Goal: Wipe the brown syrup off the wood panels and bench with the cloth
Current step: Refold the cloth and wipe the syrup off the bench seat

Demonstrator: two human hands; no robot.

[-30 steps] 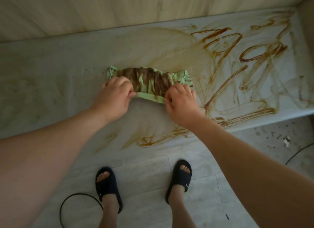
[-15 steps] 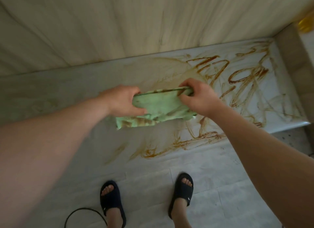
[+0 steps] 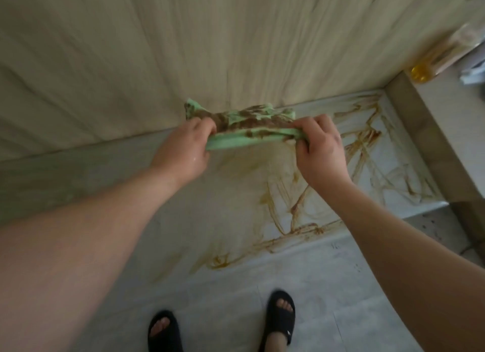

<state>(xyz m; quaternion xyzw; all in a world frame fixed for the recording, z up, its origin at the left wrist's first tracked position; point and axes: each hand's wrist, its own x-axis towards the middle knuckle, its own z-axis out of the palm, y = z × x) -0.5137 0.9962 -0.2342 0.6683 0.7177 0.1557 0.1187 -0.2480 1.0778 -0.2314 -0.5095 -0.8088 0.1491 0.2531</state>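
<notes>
Head view: left hand (image 3: 185,148) and right hand (image 3: 319,148) each grip an end of the cloth (image 3: 246,127) above the syrup-streaked bench (image 3: 275,194).

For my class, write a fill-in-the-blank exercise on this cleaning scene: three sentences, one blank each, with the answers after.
1. The left hand and the right hand grip a stained cloth whose clean parts are ____ in colour.
2. The thickest syrup streaks lie on the bench toward the person's ____ side.
3. The sandals on the person's feet are ____ in colour.
Missing words: green; right; black.
</notes>
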